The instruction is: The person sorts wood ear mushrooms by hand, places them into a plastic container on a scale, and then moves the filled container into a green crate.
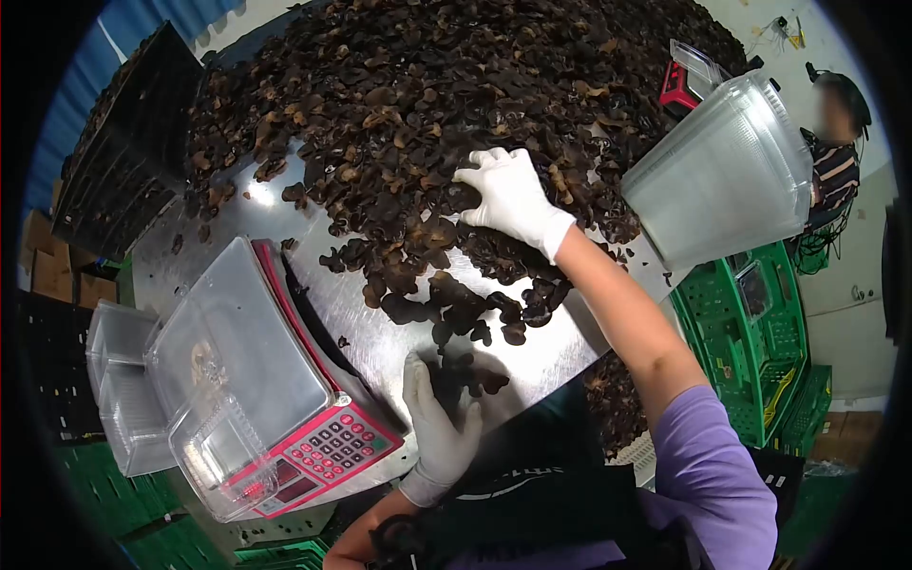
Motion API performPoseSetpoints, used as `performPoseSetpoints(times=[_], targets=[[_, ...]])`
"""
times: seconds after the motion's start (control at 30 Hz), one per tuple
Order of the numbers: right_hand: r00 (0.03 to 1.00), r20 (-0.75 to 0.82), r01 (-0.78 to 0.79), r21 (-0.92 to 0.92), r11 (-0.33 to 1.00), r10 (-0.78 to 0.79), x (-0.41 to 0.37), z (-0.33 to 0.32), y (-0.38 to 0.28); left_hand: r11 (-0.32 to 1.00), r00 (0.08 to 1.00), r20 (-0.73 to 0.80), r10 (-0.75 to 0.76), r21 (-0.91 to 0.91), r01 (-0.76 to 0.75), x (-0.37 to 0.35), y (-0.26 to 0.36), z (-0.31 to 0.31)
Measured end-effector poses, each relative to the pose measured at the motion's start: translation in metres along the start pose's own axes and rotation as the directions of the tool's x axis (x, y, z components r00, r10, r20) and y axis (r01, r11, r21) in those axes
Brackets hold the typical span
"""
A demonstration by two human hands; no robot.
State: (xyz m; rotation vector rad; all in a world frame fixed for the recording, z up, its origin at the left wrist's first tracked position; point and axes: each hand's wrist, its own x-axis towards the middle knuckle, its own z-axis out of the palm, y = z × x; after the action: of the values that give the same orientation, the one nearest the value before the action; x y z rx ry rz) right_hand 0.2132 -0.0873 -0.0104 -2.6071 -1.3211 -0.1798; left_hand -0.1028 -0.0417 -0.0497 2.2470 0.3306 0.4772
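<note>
White-gloved right hand — grip half open, touching dark fungus — left hand loosely open near fungus pieces.

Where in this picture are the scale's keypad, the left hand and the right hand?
Keypad (334,445): head view, among its keys.
Left hand (442,444): head view, middle of the glove.
Right hand (513,196): head view, back of the glove.

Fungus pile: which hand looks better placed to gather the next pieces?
Probably the right hand: its spread fingers are at the pile, while the left hand sits farther away, near the scale.
</note>
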Motion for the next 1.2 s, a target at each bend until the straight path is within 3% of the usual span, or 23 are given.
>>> performPoseSetpoints(times=[0.1, 0.23, 0.4, 0.47, 0.53, 0.6, 0.67, 0.7, 0.73, 0.77, 0.8, 0.83, 0.9, 0.93, 0.97, 1.0, 1.07, 1.13, 1.2], targets=[[0.996, -0.004, -0.09, -0.12, 0.989, 0.09, 0.007, 0.006, -0.012, 1.0, 1.0, -0.002, 0.0, -0.003, 0.0, 0.0, 0.001, -0.001], [0.998, 0.004, -0.066, -0.199, 0.978, 0.068, 0.007, 0.01, -0.01, 0.999, 0.999, -0.016, -0.03, -0.022, 0.03, -0.001, 0.001, 0.0], [0.958, -0.281, 0.057, -0.019, 0.998, -0.061, -0.011, 0.011, 0.003, 0.999, 0.999, -0.036, -0.031, -0.016, 0.03, -0.001, 0.0, 0.002], [0.95, -0.308, 0.068, 0.03, 0.997, -0.055, -0.031, -0.001, 0.005, 0.999, 0.999, -0.028, -0.03, -0.015, 0.029, -0.002, 0.0, 0.002], [0.897, -0.432, 0.146, 0.082, 0.986, -0.097, -0.059, -0.023, 0.009, 0.999, 0.999, -0.032, -0.038, -0.021, 0.038, -0.002, -0.001, 0.004], [0.94, -0.34, 0.094, 0.183, 0.979, -0.027, -0.105, -0.063, 0.013, 0.999, 0.999, -0.028, -0.042, -0.027, 0.041, -0.002, -0.001, 0.003], [0.999, -0.049, 0.009, 0.011, 1.0, -0.008, -0.17, -0.106, 0.027, 0.998, 0.998, -0.026, -0.057, -0.038, 0.056, -0.003, -0.001, 0.004], [0.943, 0.261, -0.225, 0.036, 0.974, 0.208, -0.197, -0.127, 0.032, 0.997, 0.997, -0.034, -0.069, -0.04, 0.068, -0.003, -0.001, 0.004], [0.747, 0.544, -0.447, -0.014, 0.894, 0.382, -0.223, -0.141, 0.038, 0.996, 0.996, -0.039, -0.083, -0.041, 0.081, -0.004, -0.001, 0.004], [0.717, 0.506, -0.445, -0.197, 0.874, 0.48, -0.252, -0.145, 0.046, 0.987, 0.989, -0.008, -0.145, -0.069, 0.144, -0.007, -0.003, 0.005], [0.689, 0.458, -0.428, -0.37, 0.825, 0.563, -0.274, -0.146, 0.05, 0.998, 0.997, -0.053, -0.057, -0.015, 0.056, -0.005, -0.001, 0.004], [0.677, 0.48, -0.426, -0.362, 0.829, 0.558, -0.284, -0.145, 0.052, 0.999, 0.998, -0.052, -0.042, -0.021, 0.041, -0.01, -0.002, 0.003], [0.784, 0.196, -0.47, -0.433, 0.769, 0.589, -0.298, -0.14, 0.047, 0.998, 0.997, -0.053, -0.052, -0.037, 0.05, -0.011, -0.002, 0.003], [0.835, 0.138, -0.475, -0.305, 0.825, 0.532, -0.292, -0.135, 0.037, 0.996, 0.996, -0.058, -0.072, -0.05, 0.069, -0.004, 0.001, 0.005], [0.889, 0.113, -0.423, -0.173, 0.889, 0.445, -0.283, -0.126, 0.026, 0.931, 0.984, -0.007, -0.178, -0.324, 0.166, -0.003, 0.003, 0.005], [0.933, 0.066, -0.353, -0.043, 0.935, 0.355, -0.27, -0.117, 0.015, 0.999, 0.995, -0.089, -0.039, -0.002, 0.039, -0.002, 0.001, 0.003], [0.976, 0.041, -0.219, 0.152, 0.964, 0.215, -0.236, -0.098, -0.017, 0.991, 0.993, -0.079, -0.084, -0.111, 0.075, -0.005, 0.0, 0.004], [0.999, -0.033, -0.022, 0.282, 0.959, 0.033, -0.204, -0.07, -0.041, 0.993, 0.994, -0.073, -0.082, -0.088, 0.075, -0.004, 0.014, -0.003], [0.997, -0.036, 0.08, 0.5, 0.862, -0.071, -0.174, -0.056, -0.069, 0.995, 0.994, -0.063, -0.086, -0.061, 0.082, -0.007, 0.023, -0.012]])
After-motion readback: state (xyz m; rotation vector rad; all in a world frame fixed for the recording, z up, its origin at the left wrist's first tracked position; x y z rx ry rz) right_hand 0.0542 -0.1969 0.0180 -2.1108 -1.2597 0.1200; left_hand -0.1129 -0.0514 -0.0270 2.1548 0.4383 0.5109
